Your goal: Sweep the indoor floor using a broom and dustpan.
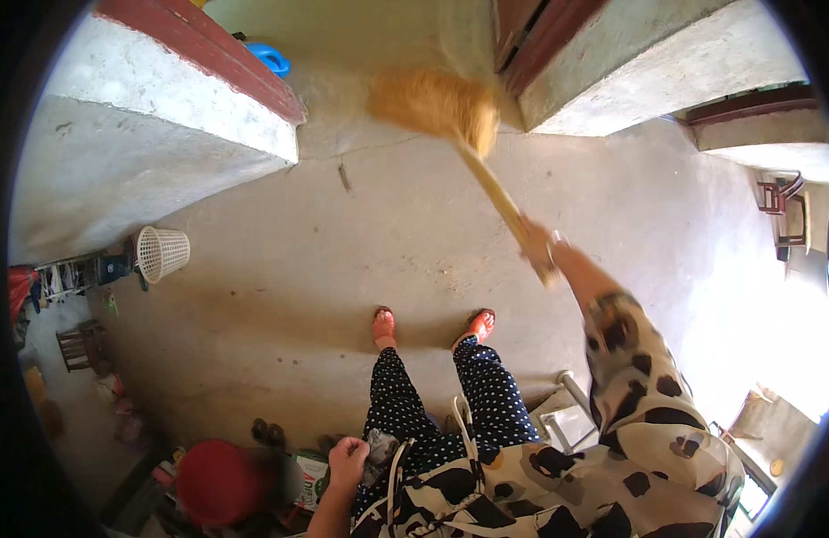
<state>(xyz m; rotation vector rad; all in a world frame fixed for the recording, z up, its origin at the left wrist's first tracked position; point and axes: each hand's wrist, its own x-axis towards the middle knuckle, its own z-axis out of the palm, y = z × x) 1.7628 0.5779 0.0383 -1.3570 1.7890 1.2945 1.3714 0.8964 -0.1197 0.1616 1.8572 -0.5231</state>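
Observation:
My right hand (539,243) grips the short handle of a straw-coloured broom (490,183), with my arm stretched out ahead. Its bristle head is motion-blurred and lies in view at a wall opening; whether it touches the floor cannot be told. Low in the picture, my left hand (348,463) is curled near my left thigh. A crumpled greyish, plastic-looking thing (379,456) shows right beside its fingers, but whether the hand holds it is unclear. Bits of debris (445,271) are scattered over the concrete floor (307,249) between my feet and the broom.
White wall ends (212,128) with red-brown frames flank the opening. Beyond it is a blue plastic object (270,58). A white lattice basket (162,254) stands left. Behind me are a red round container (216,483), dark shoes (267,432) and a metal-framed object (569,424). Wooden chairs (781,195) stand far right.

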